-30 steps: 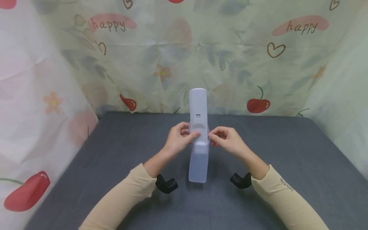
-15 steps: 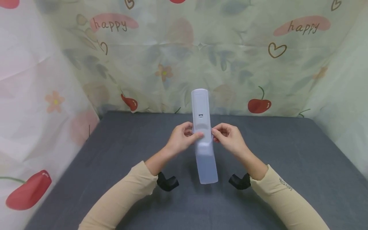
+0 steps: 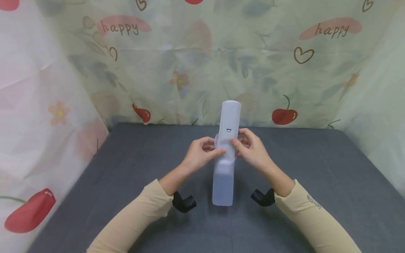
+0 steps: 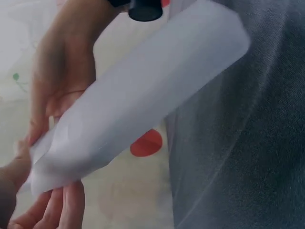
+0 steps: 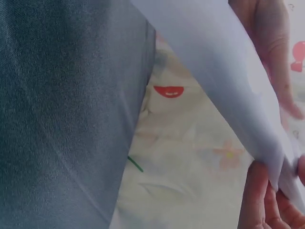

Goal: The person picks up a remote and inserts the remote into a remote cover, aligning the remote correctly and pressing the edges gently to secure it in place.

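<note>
Both hands are up over the counter (image 3: 316,168), pinching the same thing from either side: the left hand (image 3: 198,156) has thumb and fingers curled on the left edge of a translucent sleeve (image 3: 223,182), and the right hand (image 3: 251,151) pinches the right edge. A white remote (image 3: 230,117) sticks up out of the sleeve's mouth right between the hands, its top above the fingertips, while the floppy, empty-looking end of the sleeve hangs down toward the person's wrists.

To do this bit well, my guess is both pinches should stay level on the sleeve's rim so the remote runs straight and the soft material doesn't bunch.

Hard to say how deep the remote sits, since the fingers cover that part. The wrist views mostly show the sleeve (image 4: 143,95) blurred up close, with fingers cut off at the edges. Behind the hands hangs a cherry-print curtain (image 3: 284,70).
</note>
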Motion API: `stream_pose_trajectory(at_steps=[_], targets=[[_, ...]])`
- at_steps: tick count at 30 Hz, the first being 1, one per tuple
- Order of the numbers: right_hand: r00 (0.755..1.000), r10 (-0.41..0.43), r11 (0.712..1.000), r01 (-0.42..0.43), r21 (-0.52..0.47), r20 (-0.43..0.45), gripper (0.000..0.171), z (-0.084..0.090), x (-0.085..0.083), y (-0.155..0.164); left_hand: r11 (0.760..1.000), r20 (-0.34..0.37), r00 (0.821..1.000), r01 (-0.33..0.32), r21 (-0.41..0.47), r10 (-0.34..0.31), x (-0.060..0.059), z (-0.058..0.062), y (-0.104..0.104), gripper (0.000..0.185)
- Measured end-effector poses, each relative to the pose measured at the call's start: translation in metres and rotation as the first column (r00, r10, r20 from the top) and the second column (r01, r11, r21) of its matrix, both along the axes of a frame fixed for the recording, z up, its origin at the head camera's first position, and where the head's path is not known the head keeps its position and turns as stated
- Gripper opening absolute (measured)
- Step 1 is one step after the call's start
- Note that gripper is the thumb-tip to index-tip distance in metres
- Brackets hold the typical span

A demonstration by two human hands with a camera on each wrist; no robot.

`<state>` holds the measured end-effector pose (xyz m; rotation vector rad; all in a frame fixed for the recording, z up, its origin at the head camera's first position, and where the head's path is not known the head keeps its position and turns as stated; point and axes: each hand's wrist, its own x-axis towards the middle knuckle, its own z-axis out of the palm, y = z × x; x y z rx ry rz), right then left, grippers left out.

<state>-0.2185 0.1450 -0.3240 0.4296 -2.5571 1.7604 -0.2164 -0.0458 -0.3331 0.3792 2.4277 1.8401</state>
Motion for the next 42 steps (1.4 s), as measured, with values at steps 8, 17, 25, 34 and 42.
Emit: stream_pose_trajectory(at_steps=[8,17,25,34,42], targets=[[0.999,0.007,0.997,-0.003,-0.08,0.046,0.042,-0.003,-0.003,0.007,0.979,0.077,0.997,-0.035,0.2,0.02,-0.002,-0.006,-0.003,0.025],[0.991,0.111,0.993,-0.108,-0.038,0.076,0.048,-0.003,-0.004,0.006,0.967,0.061,0.992,-0.123,0.224,0.112,0.001,-0.005,0.004,0.018],[0.99,0.124,0.992,-0.125,0.009,0.073,0.049,-0.003,-0.005,0.009,0.964,0.107,0.989,-0.123,0.234,0.1,0.001,-0.005,0.006,0.021],[0.998,0.057,0.998,-0.057,0.015,0.0,0.043,-0.004,-0.002,0.006,0.998,0.083,0.996,-0.03,0.05,0.026,0.003,0.001,0.009,0.04],[0.991,0.08,0.996,-0.083,0.024,0.11,0.041,-0.006,0.001,0.011,0.988,-0.004,0.992,-0.126,0.091,0.127,-0.001,0.0,0.006,0.034]])
